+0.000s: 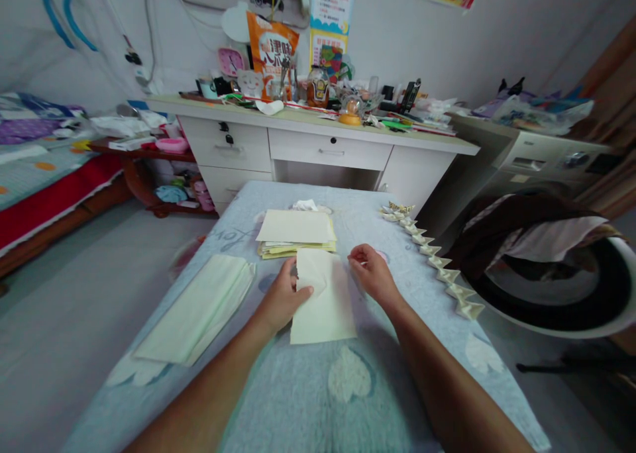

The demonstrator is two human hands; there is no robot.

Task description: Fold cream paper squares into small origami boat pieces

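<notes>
A cream sheet of paper point(325, 314) stands out over the cloth in front of me, its upper left edge slightly uneven. My left hand point(285, 297) grips its left edge, thumb on the face and fingers behind. Just off the sheet's right edge is my right hand point(370, 271), fingers loosely curled and apart, with nothing visible in them. Behind the sheet lies a stack of cream and yellow paper point(295, 228). To the left, a pile of long pale folded paper point(199, 307) rests at a slant. A row of folded paper pieces point(440, 262) runs along the right side.
A pale blue patterned cloth point(298, 400) covers the table. Beyond it stands a white drawer desk point(328, 142) crowded with jars and a snack bag point(272, 52). A front-loading washing machine point(527, 168) with its door open is at the right, a bed point(44, 175) at the left.
</notes>
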